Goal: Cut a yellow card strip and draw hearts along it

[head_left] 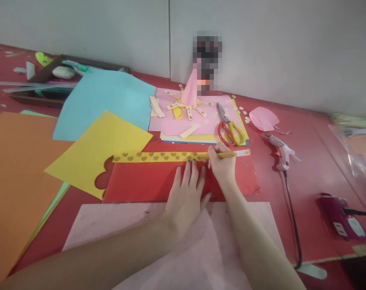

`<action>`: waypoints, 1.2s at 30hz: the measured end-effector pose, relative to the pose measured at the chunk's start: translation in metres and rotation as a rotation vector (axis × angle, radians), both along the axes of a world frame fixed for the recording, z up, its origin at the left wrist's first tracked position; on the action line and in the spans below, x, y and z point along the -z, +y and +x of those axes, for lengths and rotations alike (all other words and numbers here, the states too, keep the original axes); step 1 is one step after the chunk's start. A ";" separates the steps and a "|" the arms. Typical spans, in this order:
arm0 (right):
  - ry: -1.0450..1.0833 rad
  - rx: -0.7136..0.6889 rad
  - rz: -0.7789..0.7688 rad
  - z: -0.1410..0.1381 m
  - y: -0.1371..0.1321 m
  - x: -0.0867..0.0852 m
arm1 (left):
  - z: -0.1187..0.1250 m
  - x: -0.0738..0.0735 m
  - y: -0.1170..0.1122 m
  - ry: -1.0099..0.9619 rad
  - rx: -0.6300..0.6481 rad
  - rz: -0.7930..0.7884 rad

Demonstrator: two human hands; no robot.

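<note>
A long yellow paper strip [146, 157] lies along the top of a red sheet [140, 181], with a row of brown hearts along it. My left hand [187, 187] lies flat, fingers spread, its fingertips on the strip's lower edge. A gold-coloured pen [228, 154] with a clear end is held in my right hand [223, 167], its tip at the strip near the last hearts. Beyond the strip stand a pink paper cone [190, 90] with small patterned strips fanned around its foot, and scissors [229, 128] with red and yellow handles.
Yellow [104, 141], blue [110, 100] and orange [28, 169] paper sheets overlap at the left, before a dark tray [110, 64]. At right lie a glue gun [282, 151] with its cable, a pink paper piece [263, 118] and a purple power socket [336, 217]. Pale paper [110, 225] lies in front.
</note>
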State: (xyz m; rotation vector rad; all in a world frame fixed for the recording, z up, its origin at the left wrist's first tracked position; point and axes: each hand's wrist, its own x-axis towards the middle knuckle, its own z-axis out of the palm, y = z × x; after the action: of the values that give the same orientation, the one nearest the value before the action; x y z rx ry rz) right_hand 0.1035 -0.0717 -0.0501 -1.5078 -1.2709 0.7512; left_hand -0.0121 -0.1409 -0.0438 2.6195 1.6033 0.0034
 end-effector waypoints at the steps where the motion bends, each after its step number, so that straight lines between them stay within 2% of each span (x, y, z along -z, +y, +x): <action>1: 0.003 0.007 0.000 0.000 0.000 0.001 | 0.000 0.000 0.000 0.002 0.002 0.003; 9: 0.056 0.029 0.000 0.000 0.000 0.002 | 0.000 -0.001 0.000 0.015 0.002 -0.002; 13: 0.109 -0.005 0.009 0.001 0.000 0.002 | 0.000 0.000 0.000 0.008 0.004 -0.003; 23: -0.008 -0.022 0.000 0.001 -0.001 -0.001 | 0.000 0.000 0.000 -0.001 0.002 -0.022; 28: 0.049 0.035 -0.018 -0.001 -0.001 -0.002 | 0.000 0.000 0.000 0.010 0.006 -0.006; 36: 0.118 0.022 0.024 0.001 0.000 0.003 | 0.000 0.002 0.000 0.009 0.010 0.009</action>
State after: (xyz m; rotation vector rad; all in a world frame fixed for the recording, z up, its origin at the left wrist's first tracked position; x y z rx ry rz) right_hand 0.1043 -0.0713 -0.0528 -1.4343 -1.1701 0.7960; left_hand -0.0123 -0.1413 -0.0455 2.6377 1.5972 -0.0025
